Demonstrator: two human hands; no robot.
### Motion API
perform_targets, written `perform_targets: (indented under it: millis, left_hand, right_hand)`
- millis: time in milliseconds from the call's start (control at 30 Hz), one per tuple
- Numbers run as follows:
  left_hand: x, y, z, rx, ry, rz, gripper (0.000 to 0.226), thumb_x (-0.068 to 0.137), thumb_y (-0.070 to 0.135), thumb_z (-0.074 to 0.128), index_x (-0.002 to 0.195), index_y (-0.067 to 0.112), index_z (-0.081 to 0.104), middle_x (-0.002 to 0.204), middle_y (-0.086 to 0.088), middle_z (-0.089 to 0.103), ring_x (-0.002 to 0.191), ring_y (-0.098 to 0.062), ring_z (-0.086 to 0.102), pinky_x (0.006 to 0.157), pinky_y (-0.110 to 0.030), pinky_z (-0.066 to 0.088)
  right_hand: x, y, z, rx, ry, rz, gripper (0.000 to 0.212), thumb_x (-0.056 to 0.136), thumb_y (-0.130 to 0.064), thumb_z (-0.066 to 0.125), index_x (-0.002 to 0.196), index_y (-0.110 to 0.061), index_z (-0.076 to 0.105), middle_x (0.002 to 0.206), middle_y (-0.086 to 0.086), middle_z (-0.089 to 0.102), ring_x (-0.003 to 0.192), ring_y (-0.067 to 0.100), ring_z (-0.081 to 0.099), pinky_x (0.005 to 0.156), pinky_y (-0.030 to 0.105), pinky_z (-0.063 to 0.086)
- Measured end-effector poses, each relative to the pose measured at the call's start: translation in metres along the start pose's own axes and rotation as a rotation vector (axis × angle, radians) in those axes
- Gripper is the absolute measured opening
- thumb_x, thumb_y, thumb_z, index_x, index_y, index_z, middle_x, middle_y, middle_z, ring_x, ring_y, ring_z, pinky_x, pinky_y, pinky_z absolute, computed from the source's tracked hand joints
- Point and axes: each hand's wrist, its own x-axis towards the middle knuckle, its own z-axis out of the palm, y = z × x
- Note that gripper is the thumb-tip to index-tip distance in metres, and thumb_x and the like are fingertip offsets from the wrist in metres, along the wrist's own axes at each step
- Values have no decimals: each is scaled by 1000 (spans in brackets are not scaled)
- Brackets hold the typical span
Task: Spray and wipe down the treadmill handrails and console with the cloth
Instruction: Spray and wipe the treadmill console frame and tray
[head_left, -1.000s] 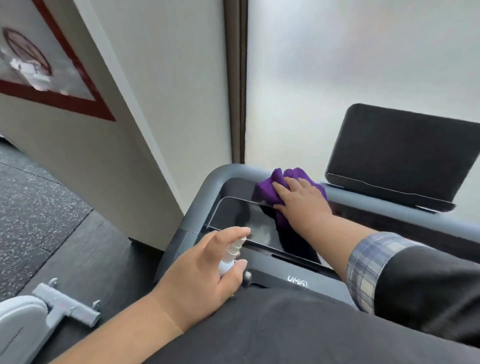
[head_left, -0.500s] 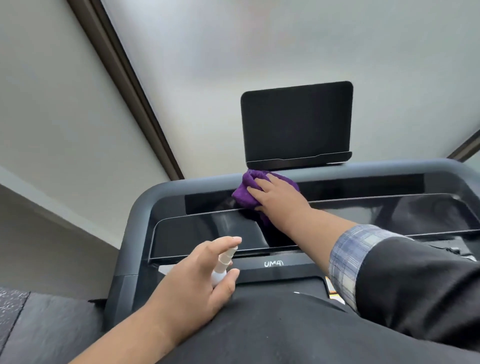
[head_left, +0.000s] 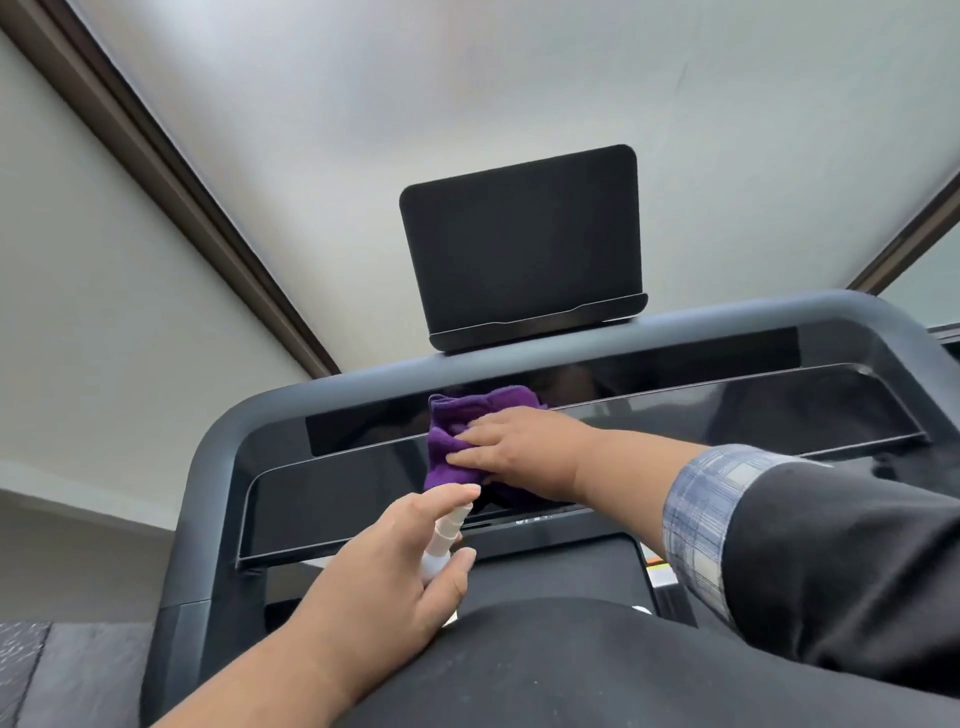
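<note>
The treadmill console (head_left: 322, 493) is a wide glossy black panel inside a grey frame. A purple cloth (head_left: 457, 441) lies bunched on the panel's middle, and my right hand (head_left: 524, 449) presses flat on it with straight fingers. My left hand (head_left: 384, 577) grips a small white spray bottle (head_left: 444, 540) just below the cloth, index finger on top of the nozzle. The grey top handrail (head_left: 727, 317) runs across behind the panel and bends down at the left corner (head_left: 208, 467).
A black tablet holder (head_left: 524, 239) stands on the top rail behind the console. A frosted window with dark frame bars fills the background. Dark gym floor (head_left: 78, 670) shows at lower left. My dark clothing covers the bottom of the view.
My right hand has slid the cloth down from the top rail onto the glossy panel. The view has turned to face the console squarely. The left hand keeps its hold on the bottle.
</note>
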Motion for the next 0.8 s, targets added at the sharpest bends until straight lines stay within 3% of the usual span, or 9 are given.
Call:
perform_targets:
  millis: [133,333,467,667,800]
  left_hand:
    - [18,17,13,23,-33,-9,50,81,55,49,126,69,29,117,33,47,98,6,58,83,-15,45]
    - [50,38,38,48,-45,-35,64,88,35,65,120,75,27,116,48,41,102,12,52,83,0,35]
    - [72,60,55,34,-63,-36,63,89,37,63,117,78,25,112,51,40,99,16,50,80,1,34]
    - [99,88,79,30,-51,-58,56,88,40,61,121,72,29,111,40,48,101,7,54,79,-5,38]
    - [118,108,96,29,-54,-62,55,89,39,62,122,70,32,106,38,49,100,11,53,77,-7,38]
  right_hand:
    - [-12,19,6,-64,86,209,52,97,-34,59,145,-14,50,148,14,50,137,39,44,114,50,35]
    - [-29,37,3,-52,111,458,69,102,-51,41,159,-20,17,166,9,16,151,34,14,123,45,10]
    - [-74,64,-6,-16,134,601,71,101,-52,41,159,-22,13,166,6,13,152,31,13,123,41,8]
    - [-171,116,-10,82,205,913,65,104,-46,39,159,-20,16,166,6,13,153,25,11,123,37,9]
    - [-199,133,-13,252,274,1079,60,106,-41,36,159,-23,15,167,4,10,153,25,8,122,38,8]
